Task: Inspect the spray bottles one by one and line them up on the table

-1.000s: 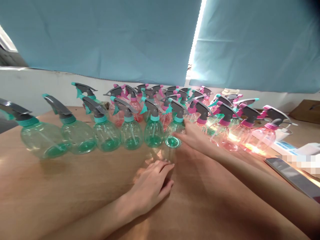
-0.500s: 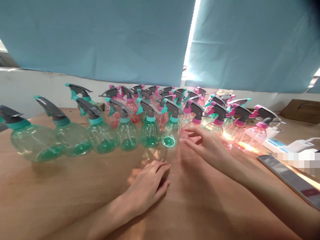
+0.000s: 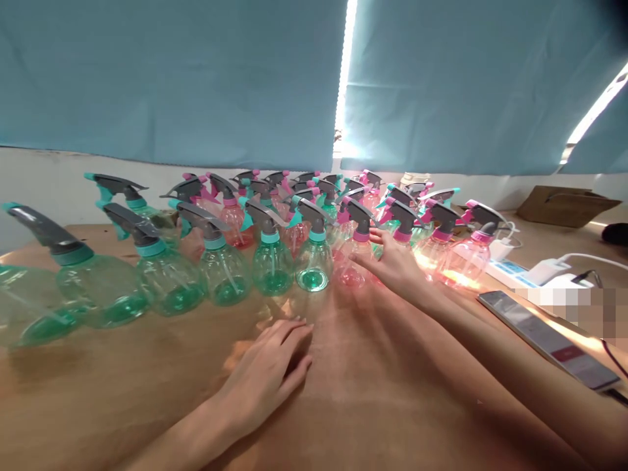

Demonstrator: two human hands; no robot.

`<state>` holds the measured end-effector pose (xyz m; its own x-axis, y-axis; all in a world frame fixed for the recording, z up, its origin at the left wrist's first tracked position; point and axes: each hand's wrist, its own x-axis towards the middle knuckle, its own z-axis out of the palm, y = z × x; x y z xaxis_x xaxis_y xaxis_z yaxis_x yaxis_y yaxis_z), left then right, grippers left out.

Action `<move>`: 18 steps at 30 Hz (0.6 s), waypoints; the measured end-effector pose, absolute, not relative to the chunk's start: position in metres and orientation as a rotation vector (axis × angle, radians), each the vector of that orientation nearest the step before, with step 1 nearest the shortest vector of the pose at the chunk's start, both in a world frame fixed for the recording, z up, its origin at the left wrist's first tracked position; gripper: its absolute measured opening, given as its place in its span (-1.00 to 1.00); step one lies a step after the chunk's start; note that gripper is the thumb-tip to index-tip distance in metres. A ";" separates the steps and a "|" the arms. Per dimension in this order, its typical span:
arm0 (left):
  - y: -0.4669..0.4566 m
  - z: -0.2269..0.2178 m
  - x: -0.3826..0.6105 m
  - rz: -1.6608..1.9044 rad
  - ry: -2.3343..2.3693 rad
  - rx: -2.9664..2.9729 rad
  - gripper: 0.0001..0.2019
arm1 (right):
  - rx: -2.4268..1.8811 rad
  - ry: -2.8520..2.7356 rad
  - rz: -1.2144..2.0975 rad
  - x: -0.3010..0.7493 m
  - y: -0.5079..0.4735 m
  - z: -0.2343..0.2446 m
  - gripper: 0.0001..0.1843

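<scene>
My left hand (image 3: 269,363) rests palm down on the wooden table (image 3: 338,405), its fingers loosely bent and holding nothing. Farther forward, my right hand (image 3: 395,265) reaches to the pink spray bottles with thumb and fingers apart. Its thumb overlaps the right side of a clear pink spray bottle (image 3: 350,275) with a grey and pink trigger head. Another pink spray bottle (image 3: 403,222) is partly hidden behind the hand; contact with either is hard to tell. To the left stand several green spray bottles in a row, the nearest (image 3: 313,265) beside the pink one.
Behind the front row, several more pink and green spray bottles (image 3: 235,219) crowd toward the wall. On the right lie a phone (image 3: 544,337), a white power strip (image 3: 515,271) with plugs, and a brown cardboard box (image 3: 564,206). Blue blinds (image 3: 171,78) hang behind.
The view has turned right, so the bottles appear farther left. Against the bottles, my right hand has moved slightly rightward and uncovers the first pink bottle. My left hand stays on the table.
</scene>
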<state>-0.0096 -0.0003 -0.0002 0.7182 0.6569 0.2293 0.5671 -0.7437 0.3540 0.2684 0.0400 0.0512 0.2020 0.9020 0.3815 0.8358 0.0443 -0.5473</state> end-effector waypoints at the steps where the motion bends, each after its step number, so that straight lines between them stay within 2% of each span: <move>1: 0.000 0.000 -0.010 0.495 0.976 2.667 -0.67 | -1.797 -1.623 0.112 0.267 0.044 0.050 -0.16; 14: -0.001 0.007 0.009 0.596 1.079 2.550 -0.70 | -1.896 -1.746 0.071 0.264 0.008 0.062 -0.38; 18: -0.004 0.009 0.026 0.648 1.093 2.454 -0.60 | -1.864 -1.841 0.032 0.264 -0.023 0.068 -0.46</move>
<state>0.0262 -0.0039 0.0088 0.5919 0.7643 0.2559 0.5913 -0.6275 0.5066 0.2644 -0.0230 0.0678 0.0782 0.9394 0.3337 0.9271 0.0546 -0.3708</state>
